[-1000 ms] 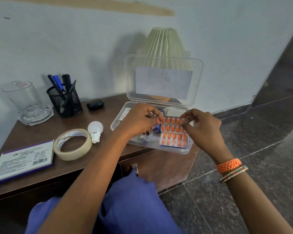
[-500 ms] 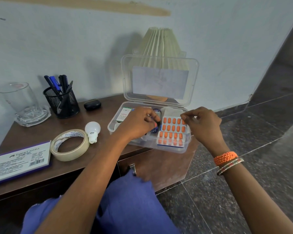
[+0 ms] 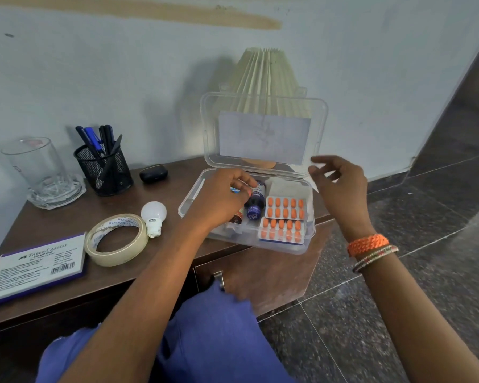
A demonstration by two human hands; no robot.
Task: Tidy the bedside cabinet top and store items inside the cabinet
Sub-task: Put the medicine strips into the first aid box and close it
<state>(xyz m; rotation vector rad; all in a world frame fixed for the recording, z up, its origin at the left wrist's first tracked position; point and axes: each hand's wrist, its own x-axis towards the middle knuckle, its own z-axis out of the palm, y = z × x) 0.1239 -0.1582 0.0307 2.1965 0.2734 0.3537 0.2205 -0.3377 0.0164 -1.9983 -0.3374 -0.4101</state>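
Dark wooden bedside cabinet top (image 3: 67, 225) – clear medicine box (image 3: 307, 239) propped open for packing, left hand (image 3: 219, 201) pinching something small inside, right hand (image 3: 340, 181) loosely curled, empty, reaching for lid (image 3: 263, 131).

The box (image 3: 302, 244) at the cabinet top's right edge is clear, glossy plastic, holding foil-backed blister strips (image 3: 282, 230). The cabinet top (image 3: 172, 258) is dark, smooth wood with a dull sheen. Toward its left end stand a clear glass tumbler (image 3: 36, 164), a black metal-mesh pen holder (image 3: 104, 172) and a matt paper tape roll (image 3: 116, 239).
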